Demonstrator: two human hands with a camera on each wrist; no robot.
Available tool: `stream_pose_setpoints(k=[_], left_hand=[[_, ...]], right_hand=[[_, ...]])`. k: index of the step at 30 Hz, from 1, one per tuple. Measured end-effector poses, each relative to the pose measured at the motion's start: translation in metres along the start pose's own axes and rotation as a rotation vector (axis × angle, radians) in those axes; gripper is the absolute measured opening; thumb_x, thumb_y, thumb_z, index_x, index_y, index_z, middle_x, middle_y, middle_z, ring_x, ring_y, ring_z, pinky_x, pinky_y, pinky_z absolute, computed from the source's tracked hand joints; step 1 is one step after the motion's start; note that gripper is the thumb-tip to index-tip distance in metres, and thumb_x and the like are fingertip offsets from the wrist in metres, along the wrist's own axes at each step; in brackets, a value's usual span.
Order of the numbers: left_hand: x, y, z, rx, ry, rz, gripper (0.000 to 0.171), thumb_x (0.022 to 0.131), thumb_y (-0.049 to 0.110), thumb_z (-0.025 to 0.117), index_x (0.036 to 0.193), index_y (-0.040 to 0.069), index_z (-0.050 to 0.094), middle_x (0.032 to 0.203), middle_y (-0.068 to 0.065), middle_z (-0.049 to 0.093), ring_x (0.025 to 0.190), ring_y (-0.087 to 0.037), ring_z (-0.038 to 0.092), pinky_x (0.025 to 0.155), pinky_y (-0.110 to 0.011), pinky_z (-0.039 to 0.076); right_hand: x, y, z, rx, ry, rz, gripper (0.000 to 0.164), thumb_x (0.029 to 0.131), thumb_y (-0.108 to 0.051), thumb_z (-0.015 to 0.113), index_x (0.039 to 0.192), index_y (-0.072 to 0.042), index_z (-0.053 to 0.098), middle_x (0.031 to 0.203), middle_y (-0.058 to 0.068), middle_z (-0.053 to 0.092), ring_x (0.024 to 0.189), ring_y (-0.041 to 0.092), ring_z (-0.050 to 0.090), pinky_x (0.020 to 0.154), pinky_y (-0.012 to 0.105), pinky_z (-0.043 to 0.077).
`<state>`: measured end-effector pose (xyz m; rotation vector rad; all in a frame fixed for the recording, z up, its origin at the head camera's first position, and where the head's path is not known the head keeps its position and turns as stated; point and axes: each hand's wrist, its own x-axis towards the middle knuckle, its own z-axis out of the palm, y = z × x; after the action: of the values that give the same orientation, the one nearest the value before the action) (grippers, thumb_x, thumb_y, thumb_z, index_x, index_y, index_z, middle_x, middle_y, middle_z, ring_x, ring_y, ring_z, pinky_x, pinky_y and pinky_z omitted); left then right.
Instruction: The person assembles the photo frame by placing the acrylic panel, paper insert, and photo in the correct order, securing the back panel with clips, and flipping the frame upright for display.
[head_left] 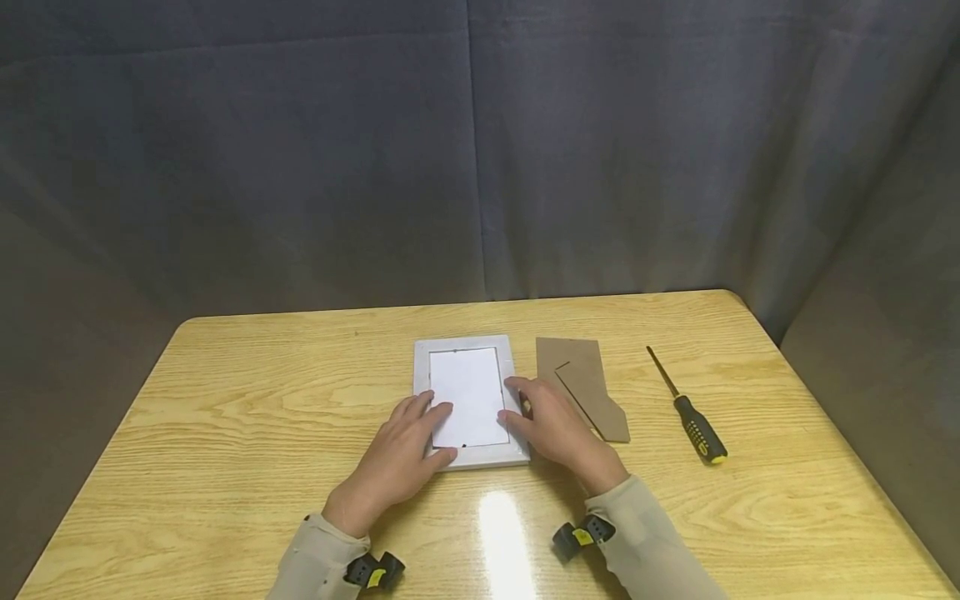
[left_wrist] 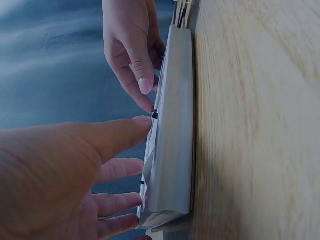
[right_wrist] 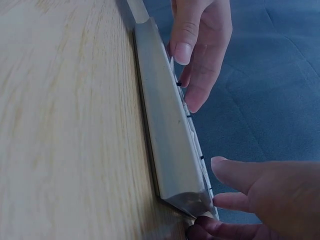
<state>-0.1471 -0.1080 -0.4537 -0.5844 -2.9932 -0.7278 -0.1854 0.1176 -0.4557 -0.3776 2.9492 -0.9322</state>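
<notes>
Touching one white frame [head_left: 422, 367] mid-way across one table [head_left: 262, 400], your left hand [head_left: 399, 452] and right hand [head_left: 555, 423] have spread fingers — one white sheet [head_left: 468, 396] lies inside; rightward, one brown board [head_left: 576, 362]; one screwdriver [head_left: 697, 427] farther right.

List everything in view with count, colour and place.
Frame: 1, pale grey, flat on the table
Sheet: 1, white, within the frame
Tabs: several, dark, around the sheet's edges
Board: 1, brown, right of the frame
Screwdriver: 1, black and yellow, right of the board
Table: 1, light wood, under everything
Cloth: count unclear, dark grey, behind the table
Wrist devices: 2, black and yellow, one per wrist
Sleeves: 2, beige, on both arms
Left hand: 1, bare, frame's near left
Right hand: 1, bare, frame's right side
</notes>
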Motion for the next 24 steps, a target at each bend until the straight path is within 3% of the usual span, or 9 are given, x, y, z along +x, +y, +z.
stream_pose_setpoints(k=[13,19,24], left_hand=[[0.000,-0.005,-0.006,0.048,-0.012,-0.062,0.087,0.076,0.043,0.072,0.139,-0.008,0.041,0.146,-0.023,0.037,0.134,-0.037,0.033,0.107,-0.050,0.030],[0.001,-0.004,-0.009,0.063,-0.029,-0.079,0.089,0.073,0.044,0.074,0.138,-0.008,0.043,0.147,-0.023,0.036,0.134,-0.038,0.033,0.108,-0.049,0.029],[0.001,-0.004,-0.010,0.068,-0.035,-0.093,0.088,0.072,0.044,0.075,0.137,-0.008,0.044,0.147,-0.022,0.036,0.134,-0.037,0.033,0.107,-0.050,0.030]], right_hand=[[0.001,0.004,-0.003,0.042,-0.005,-0.022,0.052,0.086,-0.029,0.065,0.132,-0.007,0.056,0.107,0.008,0.063,0.085,0.015,0.054,0.075,0.032,0.050],[0.004,0.010,-0.013,0.120,0.015,-0.015,0.052,0.088,-0.025,0.063,0.134,-0.003,0.052,0.111,0.016,0.062,0.089,0.022,0.058,0.077,0.036,0.051],[0.005,0.018,-0.026,0.114,0.043,-0.026,0.052,0.089,-0.028,0.061,0.134,-0.002,0.051,0.117,0.021,0.061,0.102,0.030,0.060,0.085,0.043,0.050]])
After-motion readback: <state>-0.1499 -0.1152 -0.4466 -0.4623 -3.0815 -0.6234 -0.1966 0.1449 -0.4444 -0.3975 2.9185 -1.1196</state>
